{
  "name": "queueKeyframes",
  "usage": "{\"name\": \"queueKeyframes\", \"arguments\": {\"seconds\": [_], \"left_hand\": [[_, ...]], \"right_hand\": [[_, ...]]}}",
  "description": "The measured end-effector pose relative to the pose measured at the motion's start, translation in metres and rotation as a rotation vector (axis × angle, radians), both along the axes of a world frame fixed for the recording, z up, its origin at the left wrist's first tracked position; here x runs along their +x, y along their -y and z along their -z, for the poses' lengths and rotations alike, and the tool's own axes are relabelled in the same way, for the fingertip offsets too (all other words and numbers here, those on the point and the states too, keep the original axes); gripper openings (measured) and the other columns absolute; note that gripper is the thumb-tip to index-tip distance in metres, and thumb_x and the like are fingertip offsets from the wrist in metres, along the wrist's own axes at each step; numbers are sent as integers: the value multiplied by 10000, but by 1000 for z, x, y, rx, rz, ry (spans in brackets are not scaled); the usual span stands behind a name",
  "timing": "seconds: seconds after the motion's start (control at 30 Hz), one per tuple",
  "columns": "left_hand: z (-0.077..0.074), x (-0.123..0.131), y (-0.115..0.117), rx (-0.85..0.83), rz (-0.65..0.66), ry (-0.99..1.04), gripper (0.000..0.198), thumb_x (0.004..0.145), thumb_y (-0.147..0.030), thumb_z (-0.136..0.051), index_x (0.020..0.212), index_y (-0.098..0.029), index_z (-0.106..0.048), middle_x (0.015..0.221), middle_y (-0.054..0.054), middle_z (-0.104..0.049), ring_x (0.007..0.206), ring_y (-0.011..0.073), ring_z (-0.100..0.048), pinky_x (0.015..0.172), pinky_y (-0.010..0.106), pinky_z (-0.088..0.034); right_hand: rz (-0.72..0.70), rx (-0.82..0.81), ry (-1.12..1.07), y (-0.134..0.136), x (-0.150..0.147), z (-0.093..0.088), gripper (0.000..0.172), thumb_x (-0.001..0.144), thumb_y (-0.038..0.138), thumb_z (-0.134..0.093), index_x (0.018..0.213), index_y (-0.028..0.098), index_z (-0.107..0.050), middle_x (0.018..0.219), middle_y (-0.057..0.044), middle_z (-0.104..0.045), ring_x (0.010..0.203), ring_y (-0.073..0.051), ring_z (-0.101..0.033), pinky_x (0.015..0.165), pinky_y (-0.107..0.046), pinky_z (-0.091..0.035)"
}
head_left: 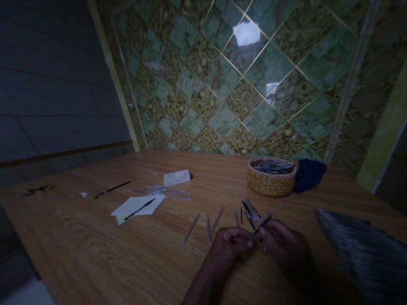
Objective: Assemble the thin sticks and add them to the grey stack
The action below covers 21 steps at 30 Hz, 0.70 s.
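Observation:
Both of my hands are close together above the front right of the table. Between my fingertips is a thin dark strip (pixel 262 223); its exact kind is too dim to make out. My left hand (pixel 227 248) pinches its near end, and my right hand (pixel 286 245) grips it further along. Just behind my fingers lies a small bundle of grey and black strips (pixel 249 212). Several flat grey strips (pixel 190 229) are spread on the tabletop to the left of my left hand.
A round woven basket (pixel 270 183) full of dark strips stands beside a dark blue cloth (pixel 310 173). A dark ridged pile (pixel 362 250) lies at right. Left are papers with a pen (pixel 140 208), a small white box (pixel 177 177) and a thin black stick (pixel 112 189). A tiled wall borders the table (pixel 95 262).

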<state>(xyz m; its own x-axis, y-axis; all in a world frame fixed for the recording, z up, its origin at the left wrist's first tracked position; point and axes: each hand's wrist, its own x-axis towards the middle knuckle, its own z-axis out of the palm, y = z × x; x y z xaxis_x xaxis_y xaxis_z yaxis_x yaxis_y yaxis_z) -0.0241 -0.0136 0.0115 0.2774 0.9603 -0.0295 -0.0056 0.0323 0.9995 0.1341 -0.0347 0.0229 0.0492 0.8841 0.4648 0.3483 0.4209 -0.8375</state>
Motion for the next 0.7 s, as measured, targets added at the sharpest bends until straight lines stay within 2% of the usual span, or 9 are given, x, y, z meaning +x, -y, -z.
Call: {"name": "queueKeyframes", "arguments": {"seconds": [0.13, 0.3, 0.37, 0.53, 0.7], "left_hand": [[0, -1, 1, 74, 24, -39, 217, 628, -327, -719, 688, -119, -703, 533, -27, -476, 459, 64, -386, 454, 200, -286], [-5, -1, 1, 285, -19, -122, 96, 610, -244, -729, 612, -151, -706, 644, -11, -456, 579, 94, -440, 519, 212, -330], [-7, -1, 2, 320, -13, -127, 82, 616, -240, -726, 608, -161, -704, 665, -2, -476, 613, 106, -455, 541, 215, -339], [-8, -1, 4, 294, 56, -93, 118, 599, -262, -741, 603, -157, -687, 682, 14, -532, 650, 126, -480, 583, 228, -356], [-3, 0, 4, 143, 127, 35, 240, 588, -322, -761, 557, -135, -613, 575, -15, -488, 548, 95, -428, 559, 231, -345]], "right_hand": [[-23, -33, -11, -1, 0, 2, 226, 794, 368, -525, 679, 190, -605, 552, 5, -582, 460, -115, -522, 448, -199, -392], [-7, -77, -109, -3, 0, 2, 223, 776, 367, -536, 676, 180, -606, 477, 33, -500, 402, -94, -443, 386, -191, -340], [-17, -100, -167, -3, -1, 1, 238, 766, 393, -549, 677, 178, -605, 480, 29, -515, 383, -91, -434, 368, -192, -337], [-33, -151, -280, -1, -4, -3, 304, 731, 475, -592, 673, 177, -593, 500, 16, -552, 363, -88, -435, 352, -198, -352], [-74, -251, -375, -5, -2, -6, 317, 689, 481, -622, 655, 170, -574, 479, 25, -558, 316, -73, -417, 318, -187, -313]]}}
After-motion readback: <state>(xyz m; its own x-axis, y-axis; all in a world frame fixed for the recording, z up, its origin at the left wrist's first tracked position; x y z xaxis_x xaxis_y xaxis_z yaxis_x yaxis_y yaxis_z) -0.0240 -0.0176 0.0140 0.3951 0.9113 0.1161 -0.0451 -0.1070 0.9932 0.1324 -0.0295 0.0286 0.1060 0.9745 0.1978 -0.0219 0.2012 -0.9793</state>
